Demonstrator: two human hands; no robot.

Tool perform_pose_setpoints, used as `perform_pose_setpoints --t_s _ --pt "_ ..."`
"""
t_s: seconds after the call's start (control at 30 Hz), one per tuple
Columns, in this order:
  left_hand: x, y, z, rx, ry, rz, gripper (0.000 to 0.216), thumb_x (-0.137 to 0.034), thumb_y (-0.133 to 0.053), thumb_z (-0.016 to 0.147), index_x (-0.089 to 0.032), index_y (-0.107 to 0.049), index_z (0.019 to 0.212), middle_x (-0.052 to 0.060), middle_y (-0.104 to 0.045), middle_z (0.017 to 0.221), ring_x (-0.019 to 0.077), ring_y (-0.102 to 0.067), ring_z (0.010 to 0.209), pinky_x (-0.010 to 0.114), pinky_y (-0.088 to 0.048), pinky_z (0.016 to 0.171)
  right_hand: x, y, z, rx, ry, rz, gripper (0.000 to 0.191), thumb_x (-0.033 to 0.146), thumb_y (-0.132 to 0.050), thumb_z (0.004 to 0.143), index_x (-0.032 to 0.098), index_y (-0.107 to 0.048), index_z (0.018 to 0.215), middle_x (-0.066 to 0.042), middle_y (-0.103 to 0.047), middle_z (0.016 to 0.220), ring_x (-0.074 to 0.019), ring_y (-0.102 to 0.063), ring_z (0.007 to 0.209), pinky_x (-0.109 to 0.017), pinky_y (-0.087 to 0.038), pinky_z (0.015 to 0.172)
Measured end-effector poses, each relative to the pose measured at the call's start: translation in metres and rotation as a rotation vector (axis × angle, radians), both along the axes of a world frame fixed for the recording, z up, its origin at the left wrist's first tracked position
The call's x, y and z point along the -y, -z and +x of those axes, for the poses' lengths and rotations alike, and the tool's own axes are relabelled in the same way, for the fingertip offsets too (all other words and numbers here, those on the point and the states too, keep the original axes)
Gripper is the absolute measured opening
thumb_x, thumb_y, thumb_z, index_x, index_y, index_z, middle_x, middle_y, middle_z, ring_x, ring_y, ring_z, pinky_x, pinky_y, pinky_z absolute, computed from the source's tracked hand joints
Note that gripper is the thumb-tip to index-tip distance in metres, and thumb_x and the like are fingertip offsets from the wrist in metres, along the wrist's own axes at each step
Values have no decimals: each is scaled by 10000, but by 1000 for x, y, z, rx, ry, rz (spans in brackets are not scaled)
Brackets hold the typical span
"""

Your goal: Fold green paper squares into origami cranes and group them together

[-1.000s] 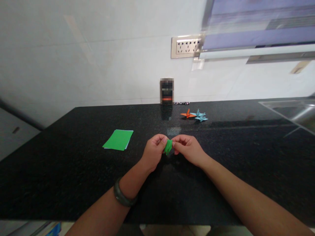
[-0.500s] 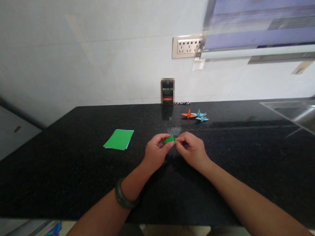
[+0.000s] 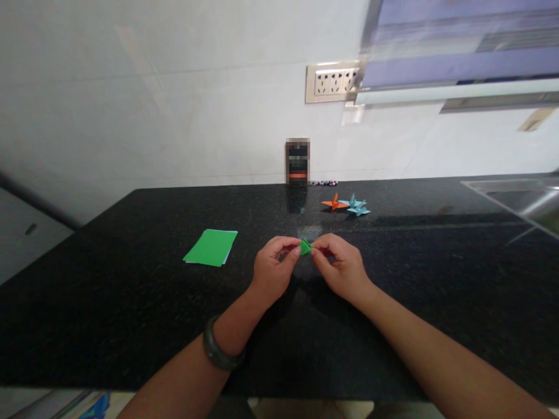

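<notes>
I cannot read any word, number or brand here. On the dark upright object (image 3: pixel 297 160) by the wall, coarse squares cover the front, so its content is hidden to me. On the socket plate (image 3: pixel 335 81) I find no legible mark. The blue item (image 3: pixel 96 405) at lower left is too blurred for reading.

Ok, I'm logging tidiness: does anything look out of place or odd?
Slightly: the flat green paper stack at left is askew, pale edges peeking out beneath. The dark rectangular object by the white wall looks pixelated.
</notes>
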State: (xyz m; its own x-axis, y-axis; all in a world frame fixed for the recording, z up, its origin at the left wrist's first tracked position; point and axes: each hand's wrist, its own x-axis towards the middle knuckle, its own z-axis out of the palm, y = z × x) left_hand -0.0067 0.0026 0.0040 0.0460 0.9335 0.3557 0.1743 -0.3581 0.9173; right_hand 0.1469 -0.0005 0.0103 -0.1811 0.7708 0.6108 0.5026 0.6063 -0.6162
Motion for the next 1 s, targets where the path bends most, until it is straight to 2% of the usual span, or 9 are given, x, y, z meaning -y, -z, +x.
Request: perform_pose_setpoints --t_s 0.23,0.43,0.67,0.87,1.0 --pt "1 2 -2 -44 -46 81 153 -239 -599 750 -191 -640 890 41 -631 838 153 -588 784 279 -472 741 -2 2 -1 -79 -114 -182 93 246 -495 838 190 -550 789 -21 -562 699 -133 -529 631 -246 -421 594" --pt "1 -4 -4 -197 -53 244 71 -182 -574 762 -178 -619 816 24 -619 788 138 -573 755 266 -466 696 -5 6 0 -74 -137 -173 104 251 -488 841 183 -550 795 -20 -561 700 -131 -536 641 -238 -426 586" --pt "1 -6 -5 -320 -103 291 26 -153 -564 757 -160 -573 781 17 -604 762 131 -567 744 256 -455 687 -4 4 -3 -68 -59 -163 85 232 -526 809 177 -567 759 -7 -570 650 -110 -525 571 -216 -414 534" --pt "5 -12 -3 -462 -152 432 48 -117 -561 730 -161 -580 725 18 -635 707 135 -585 703 253 -461 660 -3 2 -7 -83 5 -175 94 218 -550 764 172 -554 681 3 -562 584 -102 -511 512 -208 -397 486" --pt "5 -11 -4 -498 -129 531 98 -113 -536 751 -167 -609 714 29 -664 709 129 -606 679 243 -478 644 -3 5 -8 -71 36 -157 102 212 -548 754 172 -549 661 -6 -569 588 -109 -516 517 -216 -400 492"
